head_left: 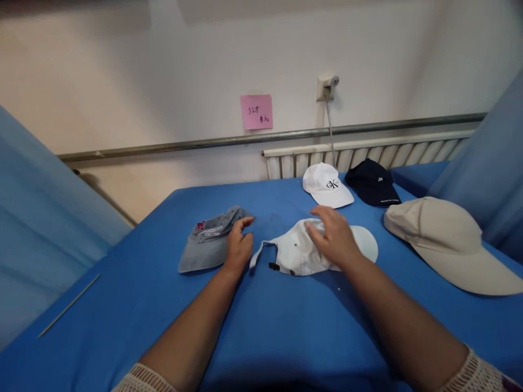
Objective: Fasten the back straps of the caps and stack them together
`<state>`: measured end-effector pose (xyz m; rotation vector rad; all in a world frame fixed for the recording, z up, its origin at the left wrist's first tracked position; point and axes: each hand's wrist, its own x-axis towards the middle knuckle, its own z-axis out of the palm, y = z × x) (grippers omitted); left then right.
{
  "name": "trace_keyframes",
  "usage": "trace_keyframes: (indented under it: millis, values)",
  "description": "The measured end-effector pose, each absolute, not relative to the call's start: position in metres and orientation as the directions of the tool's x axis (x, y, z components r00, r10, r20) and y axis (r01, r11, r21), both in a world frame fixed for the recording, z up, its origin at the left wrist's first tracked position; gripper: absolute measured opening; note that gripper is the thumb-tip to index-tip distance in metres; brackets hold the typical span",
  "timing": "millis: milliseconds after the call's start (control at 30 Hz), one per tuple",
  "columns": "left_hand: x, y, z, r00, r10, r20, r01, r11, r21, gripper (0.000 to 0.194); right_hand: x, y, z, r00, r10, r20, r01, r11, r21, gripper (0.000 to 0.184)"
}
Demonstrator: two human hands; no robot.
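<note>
A white baseball cap lies on its side on the blue-covered table, brim to the right, its loose back strap and dark buckle to the left. Over this cap is my right hand, thumb and fingers apart; whether it touches the fabric I cannot tell. My left hand is between the strap and a grey cap with a red patch, at that cap's right edge. Its thumb and forefinger are spread, with nothing seen between them.
At the back right are a white cap with black letters and a navy cap. A beige wide-brimmed cap lies at the right. A thin stick rests on the left. Behind are a radiator and a metal rail.
</note>
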<state>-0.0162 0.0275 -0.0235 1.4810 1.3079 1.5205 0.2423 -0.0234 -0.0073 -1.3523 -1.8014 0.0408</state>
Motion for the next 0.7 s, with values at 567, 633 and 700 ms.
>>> trace_keyframes:
  millis: [567, 633, 700]
  values:
    - [-0.002, 0.018, -0.02, 0.102, 0.991, -0.09, -0.471, 0.127, 0.873, 0.036, 0.305, 0.018, -0.042, 0.108, 0.984, -0.142, 0.771, -0.173, -0.613, 0.07]
    - [-0.012, 0.026, -0.019, 0.137, 0.976, -0.169, -0.573, 0.217, 0.79, 0.026, 0.294, 0.015, -0.046, 0.04, 0.992, -0.116, 0.685, -0.112, -0.72, 0.065]
    - [-0.021, 0.032, -0.018, 0.172, 0.962, -0.211, -0.613, 0.272, 0.741, 0.017, 0.279, 0.011, -0.048, -0.033, 0.994, -0.103, 0.587, -0.063, -0.807, 0.054]
